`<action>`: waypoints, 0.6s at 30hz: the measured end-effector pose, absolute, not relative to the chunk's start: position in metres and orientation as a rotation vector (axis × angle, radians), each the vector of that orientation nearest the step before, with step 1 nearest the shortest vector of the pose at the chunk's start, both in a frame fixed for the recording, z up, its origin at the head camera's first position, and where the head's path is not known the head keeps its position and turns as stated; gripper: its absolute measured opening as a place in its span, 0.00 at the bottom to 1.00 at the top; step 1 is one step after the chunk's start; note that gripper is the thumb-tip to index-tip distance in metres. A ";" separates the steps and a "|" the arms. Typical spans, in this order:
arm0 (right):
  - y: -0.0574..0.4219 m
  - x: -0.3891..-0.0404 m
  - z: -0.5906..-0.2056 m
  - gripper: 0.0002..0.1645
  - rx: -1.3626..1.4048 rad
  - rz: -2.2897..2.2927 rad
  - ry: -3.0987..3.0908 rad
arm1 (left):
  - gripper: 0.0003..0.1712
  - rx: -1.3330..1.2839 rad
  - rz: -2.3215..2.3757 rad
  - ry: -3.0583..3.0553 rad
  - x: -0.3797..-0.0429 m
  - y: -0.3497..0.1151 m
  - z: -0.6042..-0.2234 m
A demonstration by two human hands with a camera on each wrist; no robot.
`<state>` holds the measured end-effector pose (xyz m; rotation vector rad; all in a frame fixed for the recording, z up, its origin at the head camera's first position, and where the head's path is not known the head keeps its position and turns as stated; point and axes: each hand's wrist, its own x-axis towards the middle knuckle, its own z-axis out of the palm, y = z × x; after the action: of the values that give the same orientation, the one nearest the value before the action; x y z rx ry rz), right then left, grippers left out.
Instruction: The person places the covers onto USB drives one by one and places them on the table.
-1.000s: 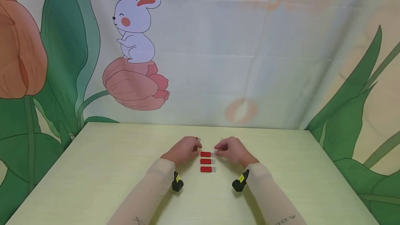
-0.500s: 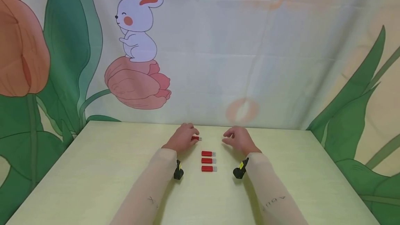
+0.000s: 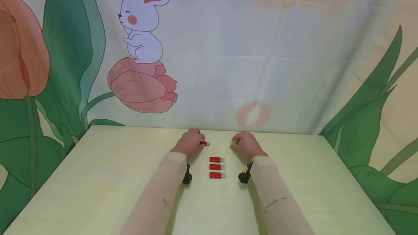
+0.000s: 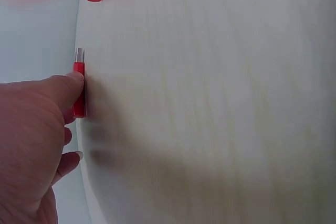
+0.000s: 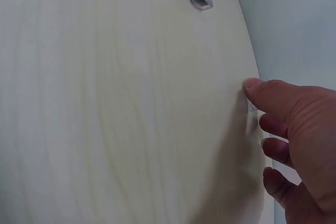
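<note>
Near the table's back edge my left hand (image 3: 188, 143) pinches a red USB stick (image 4: 79, 107) between thumb and fingers. Its bare metal plug (image 4: 79, 54) points right, toward the other hand. Across a gap to the right, my right hand (image 3: 248, 145) pinches a small clear plastic cap (image 5: 252, 105), mostly hidden behind the thumb. In front of and between the hands, three more red USB sticks lie in a column: a far one (image 3: 214, 159), a middle one (image 3: 214, 167) and a near one (image 3: 215, 175), each with a clear cap on its right end.
The pale wood-grain table (image 3: 107, 177) ends just behind both hands. Behind it hangs a printed cloth (image 3: 209, 64) with a rabbit and tulips. Each wrist carries a small black camera, the left one (image 3: 187, 177) and the right one (image 3: 244, 177).
Both hands have moved back from beside the far capped stick. The left has taken hold of the uncapped USB stick lying behind it, the right of the clear cap.
</note>
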<state>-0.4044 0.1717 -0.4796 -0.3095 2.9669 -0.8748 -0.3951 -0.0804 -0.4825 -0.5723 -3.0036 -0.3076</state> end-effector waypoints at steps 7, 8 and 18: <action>0.172 -0.409 -0.481 0.12 -0.387 -0.813 2.976 | 0.12 -0.605 -0.286 -2.985 -0.396 -0.082 -0.483; 0.172 -0.409 -0.481 0.12 -0.399 -0.807 2.975 | 0.11 -0.607 -0.281 -2.981 -0.396 -0.083 -0.484; 0.174 -0.407 -0.476 0.09 -0.460 -0.735 2.950 | 0.09 -0.653 -0.110 -2.971 -0.396 -0.081 -0.483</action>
<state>-0.4075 0.1739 -0.4763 -0.4603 2.9505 -0.7354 -0.3960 -0.0807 -0.4830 -0.6525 -2.9705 -0.1103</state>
